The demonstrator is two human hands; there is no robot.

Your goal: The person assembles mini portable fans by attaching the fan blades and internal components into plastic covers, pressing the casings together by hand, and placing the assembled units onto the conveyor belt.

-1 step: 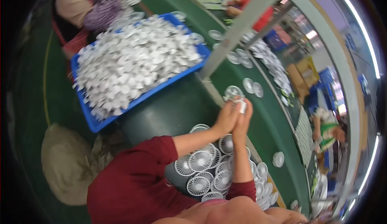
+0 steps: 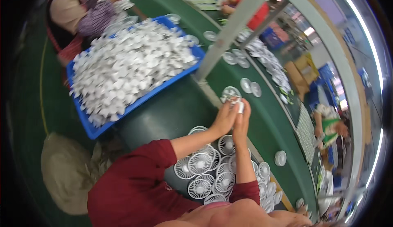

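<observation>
My left hand (image 2: pixel 224 118) and my right hand (image 2: pixel 242 122) are pressed together at the near edge of the green conveyor belt, fingers closed. Between them shows a small white plastic piece (image 2: pixel 240 106), partly covered by the fingers. Right at the fingertips is a round white fan grille (image 2: pixel 231 92); whether the hands grip it or it only lies there, I cannot tell. Below my forearms many white fan grilles (image 2: pixel 200 163) lie in a loose, overlapping pile on the dark table.
A blue tray (image 2: pixel 95 133) heaped with small white plastic parts (image 2: pixel 131 69) stands to the left. A grey metal post (image 2: pixel 223 41) rises beside its right corner. Round clear-white discs lie on the green belt (image 2: pixel 266 124). Co-workers sit at upper left and far right. A beige sack (image 2: pixel 63 174) is at lower left.
The whole view has shifted a little, so most things appear slightly further left. My hands stay pressed together around the white piece.
</observation>
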